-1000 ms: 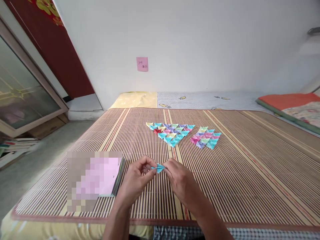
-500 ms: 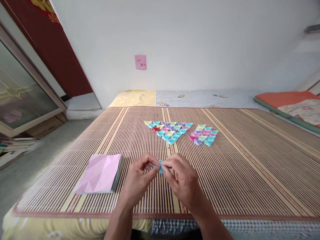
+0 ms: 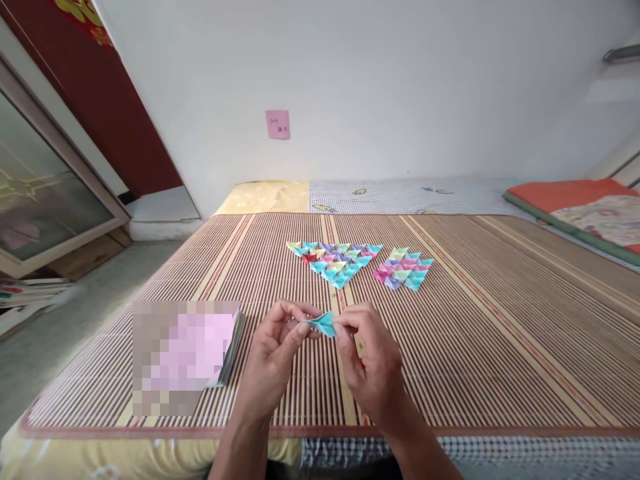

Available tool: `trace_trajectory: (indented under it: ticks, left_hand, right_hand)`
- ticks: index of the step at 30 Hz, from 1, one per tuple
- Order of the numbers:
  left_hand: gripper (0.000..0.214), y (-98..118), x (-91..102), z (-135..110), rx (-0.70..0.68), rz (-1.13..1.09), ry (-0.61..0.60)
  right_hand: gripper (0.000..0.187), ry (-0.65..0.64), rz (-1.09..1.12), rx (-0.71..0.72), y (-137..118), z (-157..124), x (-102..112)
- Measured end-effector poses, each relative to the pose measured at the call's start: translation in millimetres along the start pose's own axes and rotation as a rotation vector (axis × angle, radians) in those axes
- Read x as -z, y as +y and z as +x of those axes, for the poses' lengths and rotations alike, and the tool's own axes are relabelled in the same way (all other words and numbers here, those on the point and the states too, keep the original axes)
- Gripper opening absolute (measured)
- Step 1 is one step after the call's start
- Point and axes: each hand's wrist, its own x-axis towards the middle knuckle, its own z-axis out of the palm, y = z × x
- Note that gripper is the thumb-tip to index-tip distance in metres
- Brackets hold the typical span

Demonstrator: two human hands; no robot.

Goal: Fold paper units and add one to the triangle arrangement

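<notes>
Both hands pinch a small folded blue paper piece (image 3: pixel 323 323) just above the striped bamboo mat (image 3: pixel 500 320). My left hand (image 3: pixel 277 357) grips its left end with thumb and fingers closed. My right hand (image 3: pixel 367 363) pinches its right end. A stack of square paper with a pink sheet on top (image 3: pixel 187 353) lies left of my left hand, partly blurred. Farther back lie two flat clusters of folded coloured triangles, a larger one (image 3: pixel 336 261) and a smaller one (image 3: pixel 403 269).
The mat covers a low bed with yellow and checked sheets (image 3: pixel 370 197) against a white wall bearing a pink note (image 3: pixel 277 124). An orange cushion (image 3: pixel 565 195) lies at the far right. A glass-fronted frame (image 3: pixel 45 193) and stacked books (image 3: pixel 30 293) stand on the floor left.
The blue piece has been turned and reshaped between my fingers, from a thin strip to a small wad to a wider flat triangle. Both hands stayed in place.
</notes>
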Motion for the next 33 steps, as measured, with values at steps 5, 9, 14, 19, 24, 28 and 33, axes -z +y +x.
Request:
trace_trajectory:
  ticks: [5,9,14,19,24,28,33]
  left_hand:
    - [0.01,1.0,-4.6,-1.6,0.041,-0.022,-0.018]
    - [0.009,-0.4,-7.5,-2.4,0.085,0.001,-0.028]
    - [0.011,-3.7,-9.2,0.0,0.104,-0.035,-0.001]
    - [0.01,-5.6,-8.5,1.2,0.093,-0.04,0.008]
    - [0.012,-6.4,-7.7,1.2,0.079,-0.037,0.021]
    - [0.012,-5.8,-9.0,2.4,0.065,0.011,0.028]
    - [0.009,-6.9,-10.6,2.8,0.052,0.155,0.046]
  right_hand:
    - [0.018,0.008,-0.038,0.031,2.5,-2.2,-2.0]
    - [0.019,-0.027,-0.053,0.07,4.6,-2.4,-3.2]
    - [0.019,0.013,-0.019,0.025,2.6,-2.2,-2.8]
    - [0.017,0.077,0.011,-0.039,-1.8,-0.7,-0.2]
    - [0.015,0.139,-0.011,-0.097,0.3,2.2,3.5]
    - [0.016,0.1,-0.005,-0.05,3.1,3.0,2.9]
    - [0.017,0.013,-0.119,0.035,1.6,0.7,-0.2]
